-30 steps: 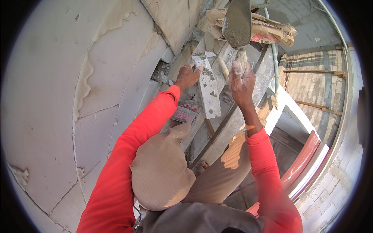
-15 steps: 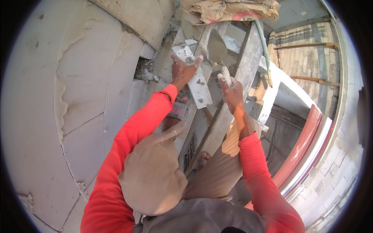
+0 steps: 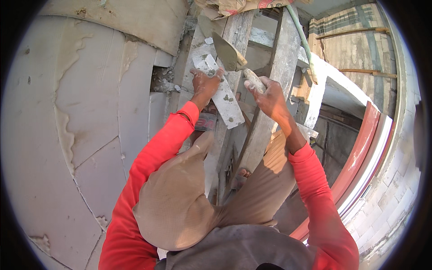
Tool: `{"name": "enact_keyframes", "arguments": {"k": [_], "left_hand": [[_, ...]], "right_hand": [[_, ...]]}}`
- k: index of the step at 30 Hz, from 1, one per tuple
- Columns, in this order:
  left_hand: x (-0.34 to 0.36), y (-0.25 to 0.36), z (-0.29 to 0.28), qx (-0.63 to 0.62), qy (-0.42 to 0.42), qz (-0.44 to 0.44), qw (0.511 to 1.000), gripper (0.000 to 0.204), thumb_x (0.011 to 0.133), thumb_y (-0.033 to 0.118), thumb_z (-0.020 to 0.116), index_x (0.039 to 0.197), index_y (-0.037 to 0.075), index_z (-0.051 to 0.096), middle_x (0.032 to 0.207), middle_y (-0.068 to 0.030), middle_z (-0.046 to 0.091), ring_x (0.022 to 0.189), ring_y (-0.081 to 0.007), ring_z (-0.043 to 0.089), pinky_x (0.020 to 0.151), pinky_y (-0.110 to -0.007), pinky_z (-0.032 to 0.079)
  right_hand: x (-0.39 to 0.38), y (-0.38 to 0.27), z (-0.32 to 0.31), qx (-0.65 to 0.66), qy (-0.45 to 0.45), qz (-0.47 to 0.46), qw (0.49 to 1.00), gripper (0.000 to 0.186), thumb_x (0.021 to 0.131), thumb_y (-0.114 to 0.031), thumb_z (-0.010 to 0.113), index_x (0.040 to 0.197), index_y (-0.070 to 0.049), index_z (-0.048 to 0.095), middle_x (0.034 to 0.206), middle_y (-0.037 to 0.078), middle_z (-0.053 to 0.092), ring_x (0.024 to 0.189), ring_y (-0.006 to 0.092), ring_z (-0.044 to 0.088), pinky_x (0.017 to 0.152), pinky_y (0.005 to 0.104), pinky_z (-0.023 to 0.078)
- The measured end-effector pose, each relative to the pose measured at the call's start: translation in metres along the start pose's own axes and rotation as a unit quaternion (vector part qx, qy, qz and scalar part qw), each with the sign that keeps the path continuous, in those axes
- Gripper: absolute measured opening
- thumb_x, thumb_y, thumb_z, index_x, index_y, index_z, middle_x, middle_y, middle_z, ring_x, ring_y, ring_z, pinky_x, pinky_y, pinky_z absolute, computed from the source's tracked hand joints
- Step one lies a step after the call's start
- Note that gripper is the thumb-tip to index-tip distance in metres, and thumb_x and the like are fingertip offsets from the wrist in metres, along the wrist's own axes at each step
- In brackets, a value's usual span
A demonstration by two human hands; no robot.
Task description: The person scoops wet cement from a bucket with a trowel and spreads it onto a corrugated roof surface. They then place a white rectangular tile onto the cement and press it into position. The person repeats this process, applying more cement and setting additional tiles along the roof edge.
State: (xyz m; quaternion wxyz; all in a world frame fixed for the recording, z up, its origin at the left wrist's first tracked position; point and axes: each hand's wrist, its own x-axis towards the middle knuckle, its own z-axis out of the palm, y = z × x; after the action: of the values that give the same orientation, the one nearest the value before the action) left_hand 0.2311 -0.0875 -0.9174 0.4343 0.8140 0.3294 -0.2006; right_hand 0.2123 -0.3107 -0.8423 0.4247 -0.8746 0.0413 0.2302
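Note:
My left hand (image 3: 206, 85) grips a long, narrow white slab (image 3: 227, 107) from above, with its fingers at one edge and its thumb across the top. Grey-green lumps of mortar are stuck along the slab's upper face. In my right hand (image 3: 269, 96) is a trowel (image 3: 226, 53), held by its pale, crusted handle. The pointed metal blade is aimed away from me and to the left, close to the slab's far end. Whether blade and slab touch, I cannot tell.
Wooden planks (image 3: 260, 135) run lengthwise under my feet, with gaps between them. A grey panelled wall (image 3: 96, 103) rises on the left. Crumpled paper sacks (image 3: 243, 5) lie at the far end, beside a greenish pole (image 3: 300, 33). A red-brown curved edge (image 3: 360, 144) is on the right.
The trowel has swung left, bringing its blade nearer the slab's far end. My left hand still grips the slab. The whole view has shifted slightly.

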Motion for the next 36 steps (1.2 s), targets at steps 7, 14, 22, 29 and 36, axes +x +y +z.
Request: {"name": "enact_keyframes", "arguments": {"k": [7, 14, 22, 29, 36], "left_hand": [[0.011, -0.047, -0.036, -0.18, -0.076, 0.145, 0.97, 0.084, 0.101, 0.035, 0.071, 0.158, -0.013, 0.032, 0.149, -0.0276, 0.058, 0.136, -0.0337, 0.058, 0.114, -0.04, 0.046], [0.001, -0.029, -0.044, -0.055, -0.02, 0.135, 0.989, 0.067, 0.102, 0.027, 0.068, 0.153, -0.009, 0.044, 0.142, -0.0287, 0.063, 0.134, -0.0379, 0.06, 0.114, -0.042, 0.045], [0.013, -0.045, -0.033, 0.004, -0.011, 0.159, 0.987, 0.076, 0.099, 0.03, 0.069, 0.156, -0.01, 0.039, 0.139, -0.0346, 0.063, 0.132, -0.0461, 0.06, 0.113, -0.046, 0.046], [0.002, -0.026, -0.042, -0.018, -0.021, 0.154, 0.988, 0.077, 0.1, 0.033, 0.068, 0.156, -0.01, 0.039, 0.14, -0.0342, 0.062, 0.134, -0.0466, 0.059, 0.114, -0.046, 0.045], [0.002, -0.05, -0.035, 0.031, 0.021, 0.15, 0.988, 0.075, 0.099, 0.032, 0.069, 0.156, -0.01, 0.04, 0.141, -0.0347, 0.061, 0.135, -0.0471, 0.058, 0.114, -0.046, 0.045]], "right_hand": [[0.011, -0.076, 0.002, 0.119, 0.258, -0.192, 0.94, 0.04, 0.103, -0.036, 0.069, 0.099, 0.004, 0.065, 0.074, 0.014, 0.066, 0.064, 0.027, 0.065, 0.062, 0.0404, 0.051], [0.055, -0.048, -0.004, -0.072, 0.05, -0.197, 0.976, 0.038, 0.104, -0.032, 0.065, 0.095, 0.005, 0.062, 0.072, 0.022, 0.062, 0.067, 0.0383, 0.062, 0.065, 0.0464, 0.05], [0.071, 0.002, 0.012, -0.178, -0.029, -0.194, 0.964, 0.047, 0.105, -0.04, 0.064, 0.108, 0.007, 0.065, 0.079, 0.029, 0.066, 0.073, 0.0488, 0.064, 0.068, 0.0497, 0.052], [0.044, -0.064, 0.012, 0.089, 0.328, -0.259, 0.904, 0.037, 0.105, -0.028, 0.065, 0.101, 0.009, 0.061, 0.071, 0.021, 0.066, 0.066, 0.0406, 0.068, 0.065, 0.0436, 0.053], [0.051, -0.099, -0.031, -0.06, 0.144, -0.295, 0.943, 0.039, 0.106, -0.03, 0.063, 0.106, 0.009, 0.063, 0.074, 0.023, 0.067, 0.068, 0.0349, 0.069, 0.069, 0.048, 0.056]]}}
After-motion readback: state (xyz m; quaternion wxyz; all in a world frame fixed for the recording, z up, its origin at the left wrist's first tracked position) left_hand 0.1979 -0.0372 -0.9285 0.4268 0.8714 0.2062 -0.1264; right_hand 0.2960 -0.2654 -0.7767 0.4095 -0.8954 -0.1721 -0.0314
